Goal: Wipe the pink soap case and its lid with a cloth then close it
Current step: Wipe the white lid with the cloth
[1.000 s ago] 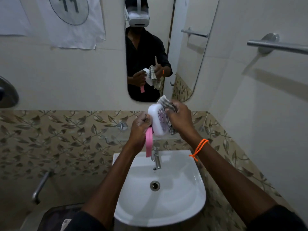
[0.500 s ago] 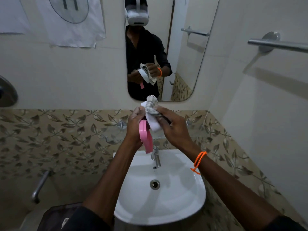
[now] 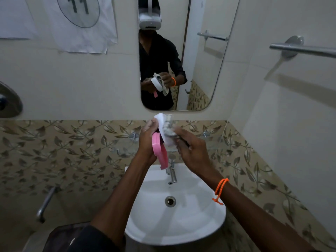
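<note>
I stood at the white basin (image 3: 200,220), which held nothing but its drain (image 3: 170,201); the tap (image 3: 172,171) rose at its back edge, and the mirror (image 3: 205,73) hung on the wall above. Both my hands worked above the tap, clear of the basin.

My left hand (image 3: 147,140) was closed around the open soap case. The pink lid (image 3: 161,151) hung downward from that grip, its lower end just above the tap. The white part of the case (image 3: 161,120) stood upward from the same hand. Whether soap lay inside could not be determined; the interior faced away and was covered.

My right hand (image 3: 192,151) was closed on the patterned cloth (image 3: 169,128), pressing it against the white part.

Step in hand, by my judgement: wiping the white half. The pink lid appeared not yet reached by the cloth.

The next move called for shifting the cloth down onto the lid while my left hand kept its hold, then folding the two halves together squarely to shut the case.
</note>
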